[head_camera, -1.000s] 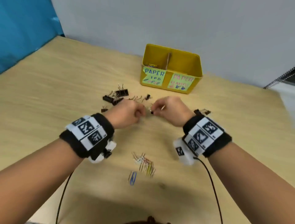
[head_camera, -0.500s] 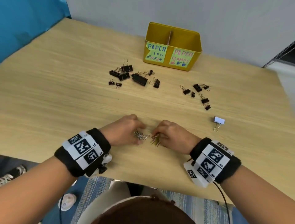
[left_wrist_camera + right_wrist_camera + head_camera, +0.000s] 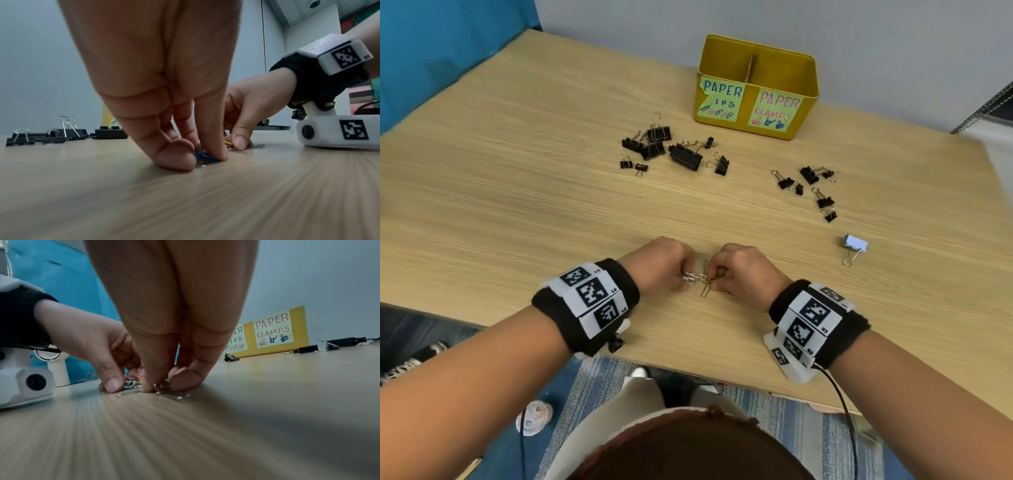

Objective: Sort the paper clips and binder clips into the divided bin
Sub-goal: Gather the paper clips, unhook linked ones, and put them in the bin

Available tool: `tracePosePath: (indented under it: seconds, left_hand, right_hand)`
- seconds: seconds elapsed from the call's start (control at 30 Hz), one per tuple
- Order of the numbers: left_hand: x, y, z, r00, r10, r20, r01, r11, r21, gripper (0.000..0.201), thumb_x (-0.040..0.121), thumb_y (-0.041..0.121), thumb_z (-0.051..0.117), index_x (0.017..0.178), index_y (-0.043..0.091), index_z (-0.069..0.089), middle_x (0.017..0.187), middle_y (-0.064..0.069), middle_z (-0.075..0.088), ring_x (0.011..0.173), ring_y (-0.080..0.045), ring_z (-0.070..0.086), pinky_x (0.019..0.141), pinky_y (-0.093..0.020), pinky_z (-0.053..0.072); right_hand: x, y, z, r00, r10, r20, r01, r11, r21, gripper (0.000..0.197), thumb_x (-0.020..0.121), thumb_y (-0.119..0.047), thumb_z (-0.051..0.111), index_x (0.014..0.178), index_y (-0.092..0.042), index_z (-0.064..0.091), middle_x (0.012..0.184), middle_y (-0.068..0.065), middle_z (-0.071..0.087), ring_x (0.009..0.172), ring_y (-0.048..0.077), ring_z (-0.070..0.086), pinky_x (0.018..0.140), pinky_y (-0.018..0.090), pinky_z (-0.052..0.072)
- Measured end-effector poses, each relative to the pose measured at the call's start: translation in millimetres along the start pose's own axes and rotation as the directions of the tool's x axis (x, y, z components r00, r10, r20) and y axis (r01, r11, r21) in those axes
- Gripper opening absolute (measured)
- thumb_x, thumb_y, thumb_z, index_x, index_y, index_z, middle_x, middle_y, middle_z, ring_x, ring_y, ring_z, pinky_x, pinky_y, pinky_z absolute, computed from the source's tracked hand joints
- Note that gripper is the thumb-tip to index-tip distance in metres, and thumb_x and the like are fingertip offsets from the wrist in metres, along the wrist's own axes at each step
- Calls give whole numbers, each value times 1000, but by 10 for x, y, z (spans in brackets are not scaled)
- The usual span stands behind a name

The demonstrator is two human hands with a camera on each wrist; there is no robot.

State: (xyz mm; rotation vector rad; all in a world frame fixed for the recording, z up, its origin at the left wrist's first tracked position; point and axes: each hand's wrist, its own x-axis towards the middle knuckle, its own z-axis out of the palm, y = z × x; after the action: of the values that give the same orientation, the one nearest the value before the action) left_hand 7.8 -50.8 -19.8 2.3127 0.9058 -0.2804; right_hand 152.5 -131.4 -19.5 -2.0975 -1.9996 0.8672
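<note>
Hands (image 3: 661,265) (image 3: 743,270) both pinch paper clips (image 3: 697,277) on the table (image 3: 517,205); binder clips (image 3: 685,156) lie unsorted short of the bin (image 3: 756,51).

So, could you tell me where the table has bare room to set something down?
Bare wood lies left of the black binder clips, and between them and the hands. It is crowded before the yellow bin, at the right-hand clips and white clip, and where left hand and right hand pinch paper clips.

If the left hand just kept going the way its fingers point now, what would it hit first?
The left hand points its fingers down and slightly inward, already on the paper clips, so it would likely press them against the table. Past those lies the right hand.
</note>
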Motion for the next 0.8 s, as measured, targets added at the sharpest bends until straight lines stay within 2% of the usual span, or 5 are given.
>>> tracePosePath:
  seconds: [0.2,0.33,0.5,0.6,0.8]
  left_hand:
    - [20,-52,-12,997,25,-70,-25,1000,-4,17,74,16,74,88,11,66,93,2,48,85,-14,50,73,-22,39]
    - [28,-55,-35,995,38,-90,-40,999,-23,11,75,5,70,80,13,63,71,9,53,75,-12,53,59,-15,37]
    - [65,-70,-27,993,49,-110,-57,996,-63,11,73,0,68,80,9,67,62,16,48,69,-10,52,56,-8,34]
    - [87,-97,-60,995,30,-96,-41,993,-112,11,72,1,71,79,9,68,61,14,51,62,-5,50,56,-9,36]
    - [203,-182,-308,993,-79,-85,21,846,-533,28,68,-5,76,58,14,59,47,7,57,37,2,53,45,-14,47]
  right_hand:
    - [20,27,7,1000,-5,22,5,1000,-10,7,82,-13,65,89,-10,64,90,-4,49,83,12,48,76,23,40]
    - [40,47,-9,999,16,30,-18,999,44,9,82,-11,65,82,-16,58,84,-4,53,78,12,51,71,21,40]
    - [67,98,-63,994,106,10,-106,968,229,13,80,-10,69,84,-16,58,70,-10,52,65,5,50,61,12,42]
    - [98,146,-102,988,146,47,-151,881,449,17,79,-6,70,86,-18,60,70,-5,55,58,8,53,59,20,50]
    - [223,224,-390,989,146,7,-112,732,672,18,79,4,66,84,-13,64,67,4,60,45,4,56,53,19,51]
